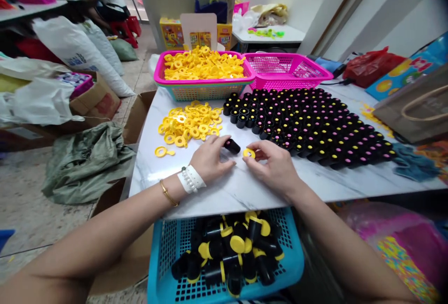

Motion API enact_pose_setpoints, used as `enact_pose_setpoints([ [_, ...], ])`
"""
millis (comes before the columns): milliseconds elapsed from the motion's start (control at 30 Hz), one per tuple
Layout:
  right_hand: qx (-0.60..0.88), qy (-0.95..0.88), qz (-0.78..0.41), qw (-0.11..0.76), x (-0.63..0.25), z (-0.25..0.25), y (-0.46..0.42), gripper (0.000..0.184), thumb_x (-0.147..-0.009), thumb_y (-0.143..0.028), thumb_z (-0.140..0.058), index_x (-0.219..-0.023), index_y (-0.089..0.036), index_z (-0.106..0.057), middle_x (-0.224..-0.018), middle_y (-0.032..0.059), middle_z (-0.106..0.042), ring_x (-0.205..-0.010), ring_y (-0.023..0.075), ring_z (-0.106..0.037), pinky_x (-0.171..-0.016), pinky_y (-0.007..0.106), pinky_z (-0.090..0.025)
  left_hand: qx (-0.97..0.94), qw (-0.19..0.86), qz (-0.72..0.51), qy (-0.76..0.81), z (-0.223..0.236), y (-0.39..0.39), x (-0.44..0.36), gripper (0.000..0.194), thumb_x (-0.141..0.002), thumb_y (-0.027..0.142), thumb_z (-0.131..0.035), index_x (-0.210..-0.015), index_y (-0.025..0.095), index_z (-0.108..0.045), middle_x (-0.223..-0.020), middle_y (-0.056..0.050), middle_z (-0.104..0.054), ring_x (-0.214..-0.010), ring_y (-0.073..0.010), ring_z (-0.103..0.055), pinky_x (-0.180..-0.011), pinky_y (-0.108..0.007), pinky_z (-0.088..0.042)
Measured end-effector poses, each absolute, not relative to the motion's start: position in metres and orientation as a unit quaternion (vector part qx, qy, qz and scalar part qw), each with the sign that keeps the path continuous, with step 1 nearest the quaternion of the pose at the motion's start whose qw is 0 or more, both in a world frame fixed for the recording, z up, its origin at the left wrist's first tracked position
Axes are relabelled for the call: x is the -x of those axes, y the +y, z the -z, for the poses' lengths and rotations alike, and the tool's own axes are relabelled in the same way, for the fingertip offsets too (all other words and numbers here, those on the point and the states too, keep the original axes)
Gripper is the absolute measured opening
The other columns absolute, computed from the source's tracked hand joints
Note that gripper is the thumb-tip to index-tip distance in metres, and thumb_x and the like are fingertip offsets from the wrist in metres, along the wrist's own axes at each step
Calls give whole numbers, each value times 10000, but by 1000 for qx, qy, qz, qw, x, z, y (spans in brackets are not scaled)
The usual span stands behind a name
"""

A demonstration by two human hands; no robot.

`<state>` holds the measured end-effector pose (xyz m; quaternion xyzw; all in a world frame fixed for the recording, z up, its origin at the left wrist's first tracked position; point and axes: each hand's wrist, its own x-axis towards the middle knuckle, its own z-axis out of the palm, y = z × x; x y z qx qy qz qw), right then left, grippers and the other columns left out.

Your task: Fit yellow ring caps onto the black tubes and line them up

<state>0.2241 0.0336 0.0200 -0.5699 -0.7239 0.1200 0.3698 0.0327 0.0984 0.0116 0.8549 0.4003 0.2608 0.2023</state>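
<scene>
A small black cylinder point(233, 146) lies tilted at the fingertips of my left hand point(209, 159). My left index finger is against its left end, and the thumb sits apart below it. My right hand point(271, 163) pinches a yellow ring piece point(249, 153) between thumb and index finger, just right of the cylinder. Behind my left hand a loose pile of yellow ring pieces with tabs point(192, 124) covers the table. Rows of upright black cylinders point(308, 126) with yellow or pink centres fill the right side.
A pink basket point(205, 81) heaped with yellow pieces stands at the back, beside another pink basket point(290, 80). Below the table edge, a blue basket point(296, 266) holds black cylinders with yellow caps. A paper bag point(416, 108) stands right; sacks point(80, 49) and a seated person are left.
</scene>
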Motion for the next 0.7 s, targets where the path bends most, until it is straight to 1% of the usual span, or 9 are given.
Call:
enact_pose_setpoints([
  [67,577,-728,-112,353,-220,-19,40,179,-821,-254,-629,-970,-154,-638,-858,55,-651,-696,160,-600,-674,287,-494,-866,198,-233,396,-12,102,-38,545,-746,260,-686,-1267,156,-566,-1043,-89,-615,-873,-202,-580,-764,-324,-484],
  [167,584,-728,-117,341,-214,-14,46,191,-808,-252,-637,-972,-154,-639,-769,31,-639,-668,157,-592,-659,280,-481,-872,204,-219,388,-13,107,-43,388,-787,258,-645,-1163,165,-621,-947,-68,-617,-815,-193,-578,-745,-324,-481],
  [267,582,-719,-144,351,-214,-12,45,178,-796,-220,-633,-961,-153,-642,-713,11,-619,-624,141,-576,-628,265,-478,-870,223,-236,371,-17,107,-44,365,-745,208,-671,-1107,164,-639,-912,-55,-605,-767,-171,-566,-735,-313,-480],
  [367,551,-731,-193,352,-219,-13,37,181,-807,-218,-625,-977,-160,-651,-765,21,-625,-623,130,-570,-607,256,-485,-865,255,-254,351,-21,100,-40,335,-703,143,-669,-1036,177,-665,-889,-39,-594,-762,-156,-560,-743,-302,-480],
  [467,525,-743,-214,356,-228,-14,28,240,-830,-213,-610,-1059,-186,-674,-888,48,-653,-723,147,-603,-683,285,-511,-858,287,-252,344,-22,87,-33,318,-707,127,-638,-1017,192,-666,-901,-30,-587,-721,-132,-550,-701,-276,-482],
  [567,526,-729,-206,386,-232,-16,22,292,-849,-217,-605,-1131,-221,-682,-1010,63,-651,-834,165,-620,-744,310,-519,-848,292,-254,362,-18,75,-28,332,-710,152,-660,-1041,173,-663,-907,-32,-592,-660,-111,-530,-666,-264,-478],
  [633,517,-734,-202,392,-231,-19,21,344,-836,-206,-627,-1177,-227,-669,-1030,60,-653,-875,172,-623,-781,319,-521,-849,281,-261,363,-16,71,-27,261,-726,196,-686,-984,162,-686,-864,-30,-596,-664,-117,-531,-663,-264,-468],
  [700,492,-755,-205,381,-226,-23,22,381,-818,-183,-644,-1197,-223,-659,-1021,53,-665,-876,169,-627,-812,324,-523,-854,273,-263,356,-14,69,-28,208,-750,236,-692,-946,168,-706,-819,-26,-592,-687,-131,-539,-656,-261,-454],
])
